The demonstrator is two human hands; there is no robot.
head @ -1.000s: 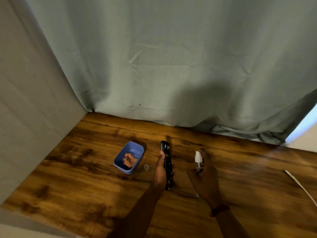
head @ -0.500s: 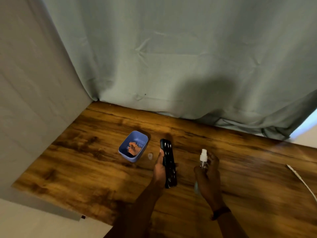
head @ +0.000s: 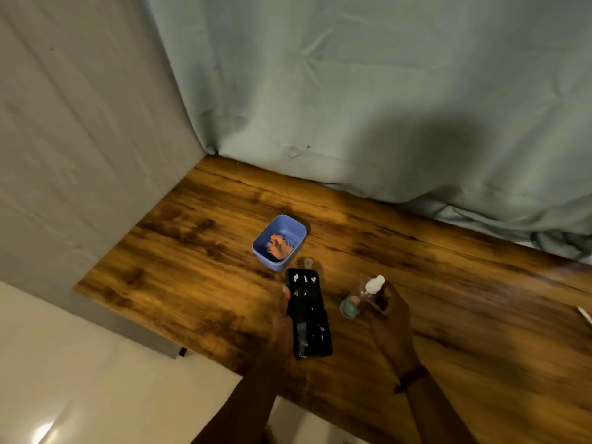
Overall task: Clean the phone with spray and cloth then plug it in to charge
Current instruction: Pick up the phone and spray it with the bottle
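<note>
A grey-green curtain (head: pixel 352 107) fills the upper right of the frame and bunches where it meets the far edge of the bench (head: pixel 192 267), a dark-grained wooden top that runs from the centre to the lower right. A pale wall (head: pixel 80 123) takes the upper left, and a light, glossy floor (head: pixel 80 379) shows at the lower left, below the bench's near edge. Just below centre, the left hand (head: pixel 283 318) holds the phone (head: pixel 309 312) lengthwise. Its grip is pinched along the phone's left edge with the thumb lying on that side; the fingers beneath are hidden. The phone's dark face is turned up and carries white marks, and I cannot tell whether it rests on the bench or is held just above it. To its right, apart from it, the right hand (head: pixel 389 315) has its grip curled round the spray bottle (head: pixel 358 299), which is tilted with its white nozzle to the upper right and its bluish base down toward the phone. A dark band (head: pixel 411 378) circles that wrist. Above the phone's top end stands a blue tub (head: pixel 290 261) with a crumpled orange cloth (head: pixel 278 246) inside. A small clear cap (head: pixel 308 262) sits between tub and phone. The end of a white cable (head: pixel 584 314) shows at the right edge.
</note>
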